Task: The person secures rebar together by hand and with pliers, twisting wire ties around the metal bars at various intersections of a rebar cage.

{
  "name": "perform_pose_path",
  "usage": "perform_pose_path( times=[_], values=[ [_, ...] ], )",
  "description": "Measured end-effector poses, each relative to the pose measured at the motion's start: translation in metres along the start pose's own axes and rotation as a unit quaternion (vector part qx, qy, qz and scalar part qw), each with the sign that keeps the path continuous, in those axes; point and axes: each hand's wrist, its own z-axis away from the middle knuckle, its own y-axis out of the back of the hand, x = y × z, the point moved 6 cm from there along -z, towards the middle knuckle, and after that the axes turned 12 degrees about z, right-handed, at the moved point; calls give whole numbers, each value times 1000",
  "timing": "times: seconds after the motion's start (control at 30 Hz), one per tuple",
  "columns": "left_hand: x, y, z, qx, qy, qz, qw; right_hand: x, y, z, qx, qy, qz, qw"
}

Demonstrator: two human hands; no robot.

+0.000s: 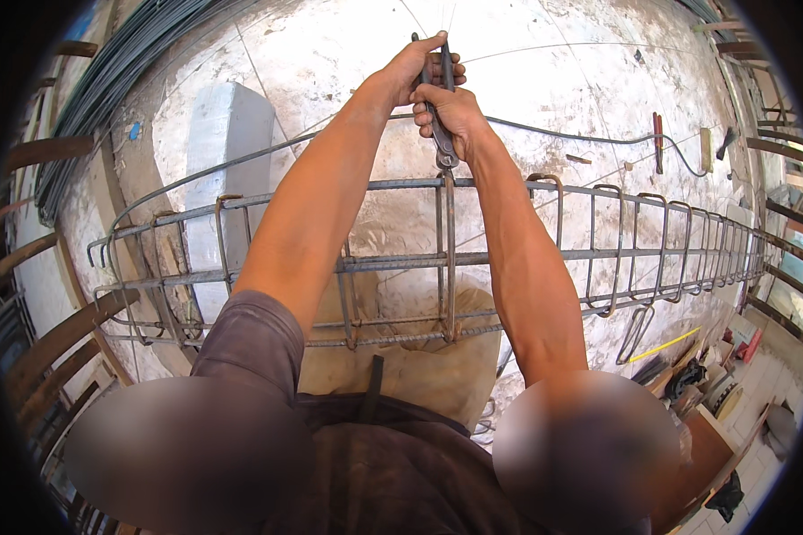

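In the head view, both hands are closed on a pair of dark pincers [441, 143], held out over the far long bar of a steel reinforcing cage [401, 262]. The left hand [415, 69] grips farther out, near the handle ends, with its thumb along the top; the right hand [451, 109] is wrapped around the handles nearer the head (the fingers hide just how they divide the two handles). The handles stand a little apart, and the pincers' head is at the far end of a rusty stirrup [450, 241], where it meets the bar; whether it bites on wire there is too small to tell.

The cage runs from left to right across the scene, passing beneath both forearms, with more stirrups spaced along it. On the left, a pale grey block [230, 125] lies partly under the cage, and a thick bundle of thin bars [120, 76] lies farther off. A dark curved rod [562, 134] sweeps across the far side of the cage. Far to the right, on the whitish floor [562, 80], lies a red-handled tool [658, 143]; nearer, also right, are a loose wire loop [635, 334] and a yellow strip [665, 345].
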Motion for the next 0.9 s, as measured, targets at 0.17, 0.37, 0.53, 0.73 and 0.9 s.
perform_pose_path(
  times=[0.17,0.37,0.53,0.73,0.9],
  values=[
    [38,-97,62,215,-307,-382,845,-40,8,39,262,176,287,904],
    [23,-150,152,220,-478,-336,781,-50,-20,113,308,315,244,864],
    [28,-148,143,47,-502,-373,779,-62,-10,99,128,377,299,867],
    [41,-75,37,81,-298,-246,919,-34,-1,34,107,94,172,975],
    [-3,0,-14,253,14,-151,955,14,8,-10,49,-85,84,992]
  ],
)
